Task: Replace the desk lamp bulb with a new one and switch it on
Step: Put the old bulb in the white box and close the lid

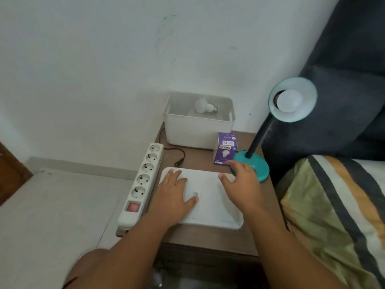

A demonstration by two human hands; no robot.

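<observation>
Head view, looking down on a brown bedside table (208,236) set against a white wall, with a bed and striped bedding along its right edge. White tray (216,213) fills the front centre of the table top. White storage bin (198,130) stands at the back edge; one bulb (203,106) lies on its side inside, screw cap pointing right. White power strip (143,180) with five sockets runs along the left edge, red switch nearest the front. Teal desk lamp (253,163) stands at the right edge, dark stem tilted up to the right, shade (292,100) turned toward the camera with a white bulb (288,101) seated in the socket and unlit. Purple bulb box (225,151) stands upright between bin and lamp base, just beside the base. Black cable end (179,161) lies loose in front of the bin.

Left hand (177,192) rests flat on the tray's left half, fingers spread, grasping nothing. Right hand (239,182) is released, palm down over the tray's back right corner, fingertips at the lamp base and near the box; contact cannot be confirmed.
</observation>
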